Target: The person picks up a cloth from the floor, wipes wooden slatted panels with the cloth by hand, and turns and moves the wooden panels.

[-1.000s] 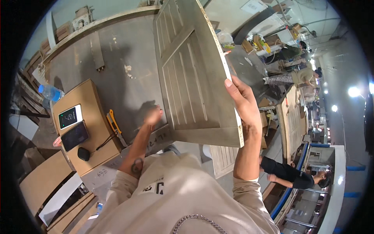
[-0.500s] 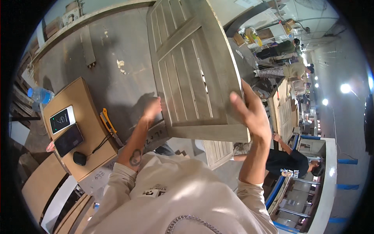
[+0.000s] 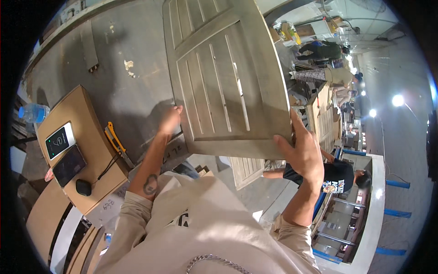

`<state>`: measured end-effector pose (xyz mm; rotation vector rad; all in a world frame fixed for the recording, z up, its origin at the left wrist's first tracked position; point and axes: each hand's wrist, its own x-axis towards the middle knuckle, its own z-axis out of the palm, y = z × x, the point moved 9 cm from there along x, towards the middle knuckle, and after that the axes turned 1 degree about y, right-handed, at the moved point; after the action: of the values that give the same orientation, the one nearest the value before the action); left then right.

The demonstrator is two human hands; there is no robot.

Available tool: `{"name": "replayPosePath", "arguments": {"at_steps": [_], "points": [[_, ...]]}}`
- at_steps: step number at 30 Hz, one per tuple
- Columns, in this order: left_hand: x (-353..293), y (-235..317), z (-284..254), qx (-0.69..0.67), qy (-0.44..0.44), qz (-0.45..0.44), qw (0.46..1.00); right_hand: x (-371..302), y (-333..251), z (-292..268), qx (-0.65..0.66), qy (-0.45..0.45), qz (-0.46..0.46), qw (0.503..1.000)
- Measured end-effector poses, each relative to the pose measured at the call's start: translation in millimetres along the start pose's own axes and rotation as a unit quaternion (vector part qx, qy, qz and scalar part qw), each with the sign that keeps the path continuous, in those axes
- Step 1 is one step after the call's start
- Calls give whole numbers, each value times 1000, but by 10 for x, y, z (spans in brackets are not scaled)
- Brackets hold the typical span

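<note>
Likely holding step: right hand [image 3: 305, 153] grips panel [image 3: 227, 84], right edge. Left hand [image 3: 170, 119] curled, left edge, grip unclear; next likely needs steadying.

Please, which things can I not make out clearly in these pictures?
All in the head view:
Grooved panel: far end cut off by the top edge; back face turned away.
Left hand: blur hides how its fingers meet the panel.
Right hand: some fingers hidden by the hand itself.
Distant people: too small to tell what they handle.
</note>
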<state>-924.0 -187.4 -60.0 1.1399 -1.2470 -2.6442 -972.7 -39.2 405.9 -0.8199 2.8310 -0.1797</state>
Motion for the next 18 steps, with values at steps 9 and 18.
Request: {"name": "replayPosePath", "arguments": {"at_steps": [9, 18], "points": [[-28, 74, 61, 7, -32, 2, 999, 73, 243, -10, 26, -110, -84, 990], [-135, 95, 3, -3, -15, -16, 1000, 123, 449, 32, 370, -115, 55, 920]]}}
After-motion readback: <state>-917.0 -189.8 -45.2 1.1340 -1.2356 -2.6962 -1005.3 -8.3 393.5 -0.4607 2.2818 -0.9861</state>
